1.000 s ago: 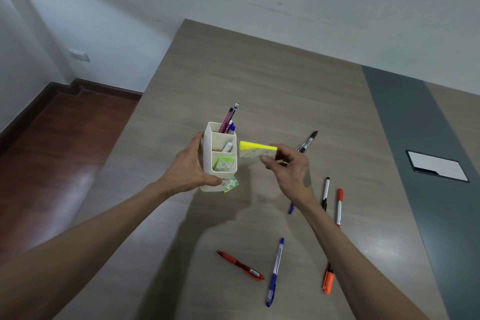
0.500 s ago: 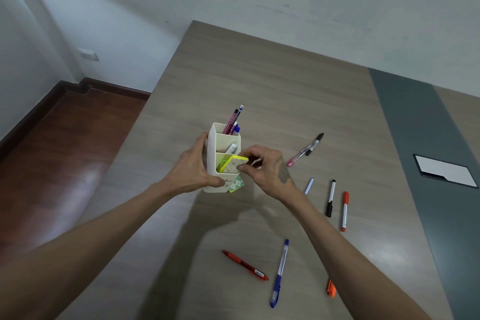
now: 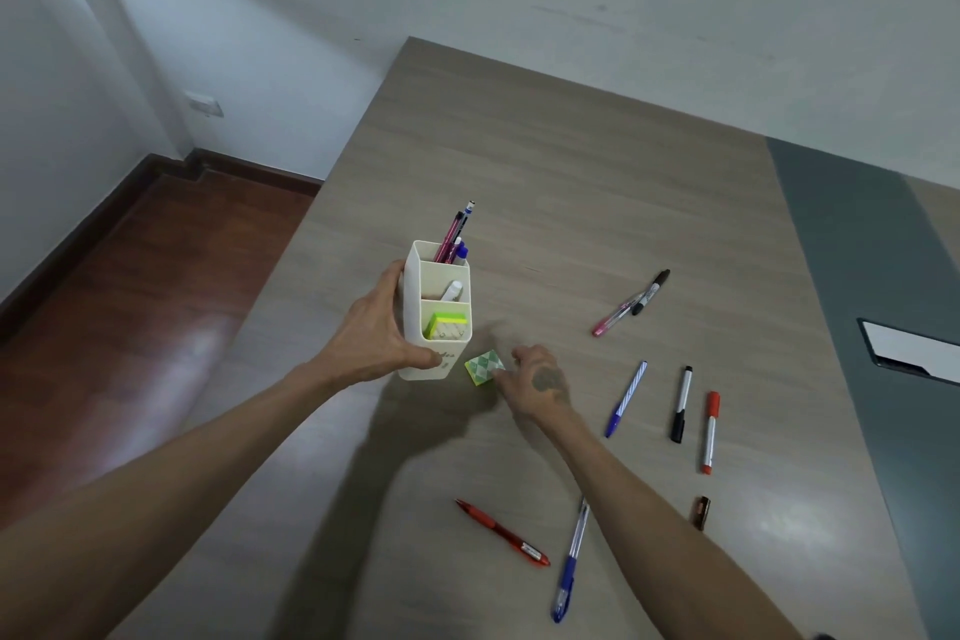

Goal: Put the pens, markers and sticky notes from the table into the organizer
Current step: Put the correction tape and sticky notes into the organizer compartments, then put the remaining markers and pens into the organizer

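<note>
White walls and a red-brown floor border a wood-grain worktop (image 3: 597,161) with a dark grey strip down its right side. Left hand (image 3: 374,335) wraps the organizer (image 3: 415,317) from the left wall, thumb across its near face, fingers closed on it; likely bracing it so it does not tip or slide while things go in. Organizer stands near the worktop's left edge, three compartments: far one holds upright pens (image 3: 454,237), middle one a white-capped marker (image 3: 453,290), near one a yellow-green sticky pad (image 3: 447,325) lying tilted. Right hand (image 3: 537,379) sits low just right of the organizer, fingers curled and part open, fingertips at a green patterned sticky pad (image 3: 484,367) resting on the worktop; whether it is actually pinched, cannot tell. Judged step: picking up this pad for the near compartment. Loose toward the right side: pink pen (image 3: 615,320) touching a black marker (image 3: 652,290), a blue striped pen (image 3: 626,398), a black marker (image 3: 681,403), a red marker (image 3: 709,431). Toward the near edge: red pen (image 3: 501,533), blue pen (image 3: 571,561), a small dark item, unclear. Roughly half remains.
</note>
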Demonstrator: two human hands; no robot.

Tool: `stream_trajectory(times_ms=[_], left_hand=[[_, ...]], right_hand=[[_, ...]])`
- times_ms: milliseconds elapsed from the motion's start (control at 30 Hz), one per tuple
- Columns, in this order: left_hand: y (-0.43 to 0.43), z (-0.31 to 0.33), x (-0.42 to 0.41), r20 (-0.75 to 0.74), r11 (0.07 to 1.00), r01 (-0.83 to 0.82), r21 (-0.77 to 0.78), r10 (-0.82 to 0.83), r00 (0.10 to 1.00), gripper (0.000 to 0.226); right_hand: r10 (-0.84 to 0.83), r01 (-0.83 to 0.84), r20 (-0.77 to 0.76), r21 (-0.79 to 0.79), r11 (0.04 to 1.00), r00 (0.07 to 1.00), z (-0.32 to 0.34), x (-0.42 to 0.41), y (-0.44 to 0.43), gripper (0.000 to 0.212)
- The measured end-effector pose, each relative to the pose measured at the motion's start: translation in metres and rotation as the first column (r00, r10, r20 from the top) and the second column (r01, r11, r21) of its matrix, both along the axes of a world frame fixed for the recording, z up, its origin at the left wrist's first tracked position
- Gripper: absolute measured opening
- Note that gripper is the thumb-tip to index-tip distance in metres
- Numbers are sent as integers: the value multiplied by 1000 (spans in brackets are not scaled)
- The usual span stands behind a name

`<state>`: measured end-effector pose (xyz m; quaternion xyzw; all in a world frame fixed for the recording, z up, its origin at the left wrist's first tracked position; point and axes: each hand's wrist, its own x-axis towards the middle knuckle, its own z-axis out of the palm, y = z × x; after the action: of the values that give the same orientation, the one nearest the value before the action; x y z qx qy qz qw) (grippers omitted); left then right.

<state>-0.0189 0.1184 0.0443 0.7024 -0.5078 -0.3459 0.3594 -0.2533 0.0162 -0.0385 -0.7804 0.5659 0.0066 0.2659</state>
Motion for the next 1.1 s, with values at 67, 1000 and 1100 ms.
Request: stream_trajectory(times_ms=[67,1000,1100], left_hand=[[2,-1,4,-4,1000,-11,9,11,1000,115],[2,10,-3,-24,998,51,-39,-52,998,119],[3,12,-3,-19,997,60,-45,-61,998,120]], right_hand=[[8,-10,-30,-48,999,1000,-12,8,9,38],[244,-123,585,-239,963,773,130,26,34,16],[330,-170,509,-335,927,795,131,30,35,15]])
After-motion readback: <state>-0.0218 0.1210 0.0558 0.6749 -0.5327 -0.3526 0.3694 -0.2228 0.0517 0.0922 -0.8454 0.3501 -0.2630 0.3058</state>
